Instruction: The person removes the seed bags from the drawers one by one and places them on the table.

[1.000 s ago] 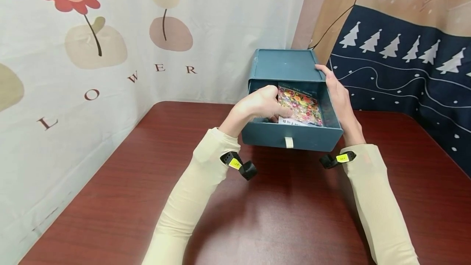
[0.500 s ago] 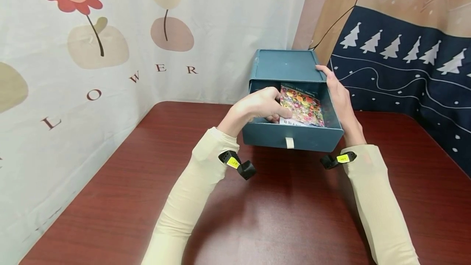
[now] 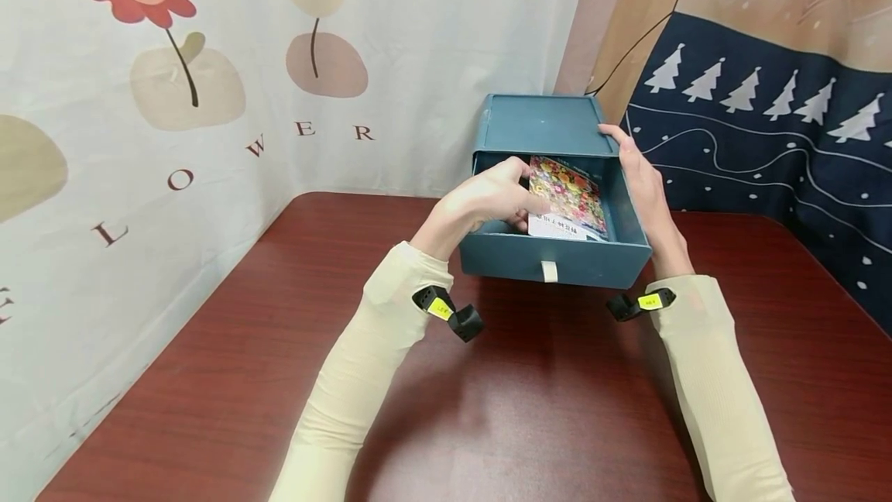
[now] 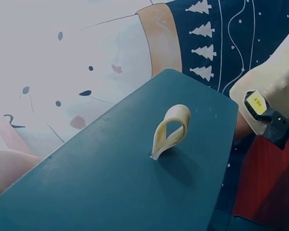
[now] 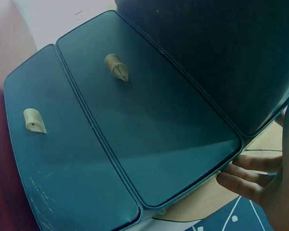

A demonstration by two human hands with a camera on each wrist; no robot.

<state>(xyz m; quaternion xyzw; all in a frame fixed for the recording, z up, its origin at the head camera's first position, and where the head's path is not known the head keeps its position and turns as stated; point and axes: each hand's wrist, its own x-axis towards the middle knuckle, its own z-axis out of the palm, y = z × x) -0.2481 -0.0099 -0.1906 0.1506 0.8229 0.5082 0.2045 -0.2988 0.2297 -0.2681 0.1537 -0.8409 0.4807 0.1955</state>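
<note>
A teal drawer box (image 3: 547, 126) stands at the table's far side, its top drawer (image 3: 502, 260) pulled out. Inside that drawer is a flower-printed seed packet (image 3: 566, 190) with a white lower band. My left hand (image 3: 488, 194) reaches over the drawer's left wall and pinches the packet's left edge, thumb on the printed face; its other fingers are partly hidden. My right hand (image 3: 644, 188) rests along the box's right side, one fingertip at the top edge. In the right wrist view, its fingers (image 5: 245, 180) lie nearly straight against the side.
Two lower drawers (image 5: 149, 130) are closed, each with a cream loop pull (image 5: 116, 67). The reddish wooden table (image 3: 543, 409) extends toward me. A white flower-print curtain (image 3: 418, 37) hangs behind, and a navy tree-print cloth (image 3: 753, 130) hangs at the right.
The seed packet has shifted and tilted in my left hand, so more of its white lower band shows. My right hand and the box have stayed in place.
</note>
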